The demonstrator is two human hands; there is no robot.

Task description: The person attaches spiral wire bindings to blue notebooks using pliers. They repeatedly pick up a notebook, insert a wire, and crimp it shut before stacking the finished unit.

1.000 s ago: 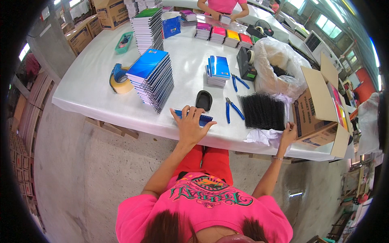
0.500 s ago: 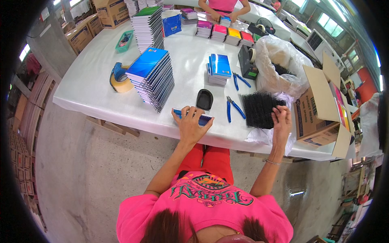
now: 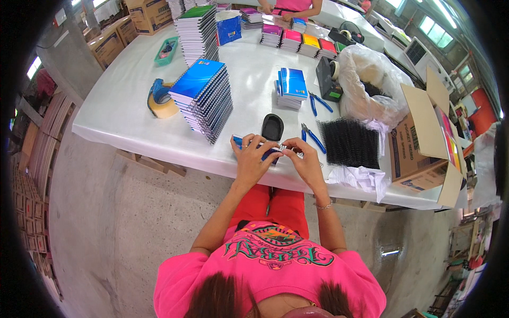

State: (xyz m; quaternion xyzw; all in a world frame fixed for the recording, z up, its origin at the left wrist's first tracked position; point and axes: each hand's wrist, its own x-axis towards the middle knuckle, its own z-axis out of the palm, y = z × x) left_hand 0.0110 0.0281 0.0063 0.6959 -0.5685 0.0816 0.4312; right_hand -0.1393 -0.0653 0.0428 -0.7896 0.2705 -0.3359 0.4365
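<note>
My left hand (image 3: 253, 161) grips a small blue-covered notebook (image 3: 237, 141) on edge at the table's front, its fingers over the top. My right hand (image 3: 303, 165) meets it at the notebook's right end, thumb and fingertips pinched on a thin spiral coil that is mostly hidden. Right of my hands lies a pile of black spiral coils (image 3: 349, 143). Just beyond the notebook is a black oval tray (image 3: 272, 127). Blue-handled pliers (image 3: 316, 140) rest between tray and coils. A tall stack of blue spiral notebooks (image 3: 204, 100) stands to the left.
A shorter notebook stack (image 3: 292, 87), more blue-handled pliers (image 3: 321, 104) and a black tape dispenser (image 3: 330, 79) stand farther back. A plastic-lined container (image 3: 366, 79) and an open carton (image 3: 419, 146) are right; a tape roll (image 3: 161, 100) is left. Another person (image 3: 289, 8) stands across the table.
My right hand has left the pile of black coils and moved left to the notebook's right end. My left hand still holds the notebook. The view has shifted slightly.
</note>
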